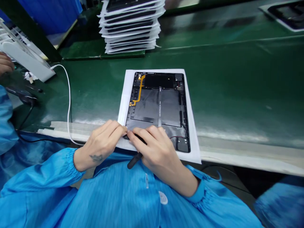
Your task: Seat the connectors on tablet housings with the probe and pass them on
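Note:
An opened tablet [152, 107] lies on a white sheet [193, 139] at the bench's front edge. Its dark inside shows an orange flex cable [140, 91] at the left and a grey ribbon cable [160, 106] down the middle. My left hand [104, 141] is closed in a pinch at the tablet's lower left corner; whatever lies between its fingertips is hidden. Wrapped in my right hand [155, 145] is a black stick-like tool [134, 160], its handle end poking out below the palm. The fingertips of both hands nearly meet at that corner.
Behind the tablet rises a stack of dark panels layered with white sheets [131, 30]. A white cable [69, 101] runs from a white device [30, 57] to the bench edge. Another panel [289, 15] lies far right. Someone's hand [6, 63] shows at far left.

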Motion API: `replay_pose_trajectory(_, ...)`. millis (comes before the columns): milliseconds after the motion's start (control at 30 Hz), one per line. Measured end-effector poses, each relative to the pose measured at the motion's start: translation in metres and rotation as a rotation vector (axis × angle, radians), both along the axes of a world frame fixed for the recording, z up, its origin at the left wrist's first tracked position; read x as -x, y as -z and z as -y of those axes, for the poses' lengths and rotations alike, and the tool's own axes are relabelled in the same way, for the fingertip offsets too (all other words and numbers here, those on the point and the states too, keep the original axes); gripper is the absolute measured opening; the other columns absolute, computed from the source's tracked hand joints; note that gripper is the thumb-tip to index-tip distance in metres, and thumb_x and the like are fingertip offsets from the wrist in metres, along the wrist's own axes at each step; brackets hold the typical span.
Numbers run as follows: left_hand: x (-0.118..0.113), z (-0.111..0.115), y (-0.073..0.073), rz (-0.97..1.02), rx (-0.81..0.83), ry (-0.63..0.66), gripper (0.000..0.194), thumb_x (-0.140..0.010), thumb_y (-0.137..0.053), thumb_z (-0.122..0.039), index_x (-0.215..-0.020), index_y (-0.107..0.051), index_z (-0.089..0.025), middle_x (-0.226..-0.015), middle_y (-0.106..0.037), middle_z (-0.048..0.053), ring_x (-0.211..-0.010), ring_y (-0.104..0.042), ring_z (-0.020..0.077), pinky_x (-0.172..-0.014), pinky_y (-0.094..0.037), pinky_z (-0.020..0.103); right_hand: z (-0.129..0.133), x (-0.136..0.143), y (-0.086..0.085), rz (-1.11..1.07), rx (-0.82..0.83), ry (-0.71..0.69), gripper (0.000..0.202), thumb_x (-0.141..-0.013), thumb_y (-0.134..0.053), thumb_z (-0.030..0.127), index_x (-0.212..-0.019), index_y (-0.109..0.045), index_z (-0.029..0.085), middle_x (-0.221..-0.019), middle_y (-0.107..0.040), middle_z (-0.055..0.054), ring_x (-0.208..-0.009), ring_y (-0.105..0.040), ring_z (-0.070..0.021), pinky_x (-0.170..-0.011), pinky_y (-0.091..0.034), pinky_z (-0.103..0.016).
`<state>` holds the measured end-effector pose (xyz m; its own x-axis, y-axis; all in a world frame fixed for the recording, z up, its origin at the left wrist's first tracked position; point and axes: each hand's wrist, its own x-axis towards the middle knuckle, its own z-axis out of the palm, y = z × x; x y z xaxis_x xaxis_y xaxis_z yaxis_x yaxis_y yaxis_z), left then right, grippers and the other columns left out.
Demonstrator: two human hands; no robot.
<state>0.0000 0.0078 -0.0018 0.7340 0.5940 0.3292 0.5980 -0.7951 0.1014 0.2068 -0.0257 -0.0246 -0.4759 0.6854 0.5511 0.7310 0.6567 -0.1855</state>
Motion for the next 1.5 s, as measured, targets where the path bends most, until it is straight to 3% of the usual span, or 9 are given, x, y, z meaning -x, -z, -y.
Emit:
replay_pose_trajectory(333, 0.017, 0.003, 0.005, 0.099, -0.093, 0.057, 0.037, -0.098, -0.05, -0.004, -0.133, -0.055, -0.012, -0.108, -0.072, 0.014, -0.097, -0.068, 0.0228, -0.084, -0.059, 0.036, 0.0, 0.0, 0.004, 0.068, -0.048, -0.037, 0.025, -0.102, -0.05, 0.016, -0.115, -0.069, 0.01, -0.11, -0.073, -0.009, -0.082, -0.045, -0.0223, -0.069, -0.034, -0.038)
replay_pose_trajectory(533, 0.015, 0.003, -0.006, -0.065, -0.274, 0.181, 0.028, -0.1, -0.046, -0.008, -0.124, -0.06, -0.004, -0.104, -0.074, 0.018, -0.093, -0.071, 0.0257, -0.074, -0.061, 0.037, -0.002, 0.002, 0.0, 0.007, -0.002, -0.048, 0.024, -0.102, -0.05, 0.019, -0.11, -0.07, 0.008, -0.103, -0.073, -0.01, -0.08, -0.048, -0.0218, -0.067, -0.035, -0.039)
replay_pose_trajectory(733, 0.002, 0.01, -0.008, -0.308, -0.52, 0.189, 0.022, -0.097, -0.055, -0.01, -0.111, -0.066, 0.003, -0.099, -0.072, 0.018, -0.078, -0.068, 0.0245, -0.063, -0.056, 0.035, -0.004, -0.02, -0.021, -0.033, 0.099, -0.01, 0.087, -0.098, -0.028, 0.069, -0.136, -0.056, -0.004, -0.108, -0.067, -0.02, -0.09, -0.058, -0.0268, -0.076, -0.048, -0.041)
replay_pose_trajectory(800, 0.001, 0.01, -0.005, -0.242, -0.495, 0.182, 0.021, -0.096, -0.056, -0.01, -0.11, -0.066, 0.003, -0.092, -0.071, 0.016, -0.073, -0.066, 0.0233, -0.061, -0.055, 0.035, -0.001, -0.029, -0.03, 0.028, 0.041, 0.043, 0.075, -0.102, -0.03, 0.061, -0.137, -0.057, 0.001, -0.095, -0.067, -0.014, -0.079, -0.057, -0.0226, -0.067, -0.045, -0.035)
replay_pose_trajectory(900, 0.004, 0.006, 0.001, -0.055, -0.348, 0.151, 0.02, -0.097, -0.053, -0.007, -0.112, -0.064, 0.001, -0.088, -0.071, 0.013, -0.074, -0.066, 0.0224, -0.063, -0.056, 0.034, 0.004, -0.036, -0.036, 0.025, -0.029, 0.082, 0.037, -0.105, -0.048, 0.029, -0.135, -0.061, 0.012, -0.079, -0.062, -0.002, -0.067, -0.053, -0.0146, -0.058, -0.039, -0.028)
replay_pose_trajectory(1033, 0.007, -0.008, 0.011, 0.104, -0.065, 0.06, 0.03, -0.103, -0.051, -0.019, -0.129, -0.058, -0.007, -0.12, -0.069, 0.015, -0.111, -0.065, 0.0265, -0.089, -0.058, 0.039, 0.006, -0.029, -0.027, -0.028, 0.002, 0.034, 0.038, -0.097, -0.054, 0.002, -0.131, -0.063, 0.017, -0.098, -0.069, -0.004, -0.079, -0.061, -0.0102, -0.066, -0.044, -0.021)
replay_pose_trajectory(1100, 0.007, -0.015, 0.018, 0.112, 0.033, 0.075, 0.047, -0.105, -0.05, -0.034, -0.144, -0.048, -0.008, -0.146, -0.056, 0.017, -0.137, -0.051, 0.0291, -0.109, -0.05, 0.045, 0.003, -0.025, -0.018, -0.017, 0.016, -0.013, 0.037, -0.095, -0.054, -0.002, -0.127, -0.065, 0.014, -0.108, -0.07, -0.008, -0.087, -0.063, -0.013, -0.073, -0.048, -0.023)
replay_pose_trajectory(1200, 0.006, -0.019, 0.025, 0.105, 0.123, 0.119, 0.059, -0.106, -0.046, -0.044, -0.153, -0.038, -0.009, -0.161, -0.04, 0.015, -0.151, -0.035, 0.0248, -0.124, -0.035, 0.043, 0.0, -0.021, -0.006, 0.01, 0.021, -0.057, 0.033, -0.094, -0.053, -0.003, -0.12, -0.067, 0.012, -0.105, -0.073, -0.008, -0.082, -0.062, -0.0154, -0.073, -0.05, -0.027)
replay_pose_trajectory(1500, 0.002, -0.015, 0.022, 0.088, 0.105, 0.097, 0.053, -0.108, -0.04, -0.041, -0.148, -0.043, -0.007, -0.158, -0.045, 0.015, -0.148, -0.041, 0.0261, -0.124, -0.035, 0.045, -0.003, -0.019, -0.013, 0.105, 0.103, -0.086, 0.033, -0.093, -0.056, -0.002, -0.12, -0.067, 0.012, -0.103, -0.073, -0.008, -0.079, -0.059, -0.0154, -0.066, -0.047, -0.027)
